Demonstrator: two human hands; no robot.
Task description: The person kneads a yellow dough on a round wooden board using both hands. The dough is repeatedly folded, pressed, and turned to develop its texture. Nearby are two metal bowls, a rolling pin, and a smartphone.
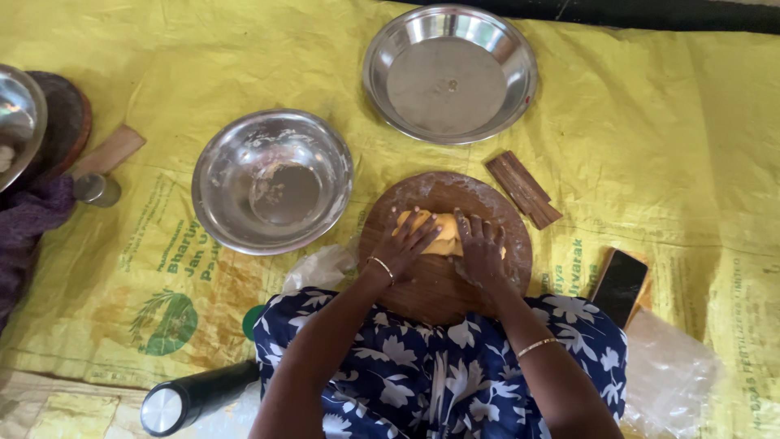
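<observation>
Dough (443, 233) lies on a round board (431, 289); left hand (404, 244) and right hand (481, 252) press it, fingers spread flat. Bowl (272, 180) left of the board, plate (449, 73) beyond it.

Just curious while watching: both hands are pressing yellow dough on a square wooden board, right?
Not quite. The head view shows the left hand and right hand pressing yellow dough on a round wooden board, not a square one.

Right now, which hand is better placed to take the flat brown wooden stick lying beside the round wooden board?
Probably the right hand: the flat brown wooden stick lies right of the round wooden board, on that hand's side.
</observation>
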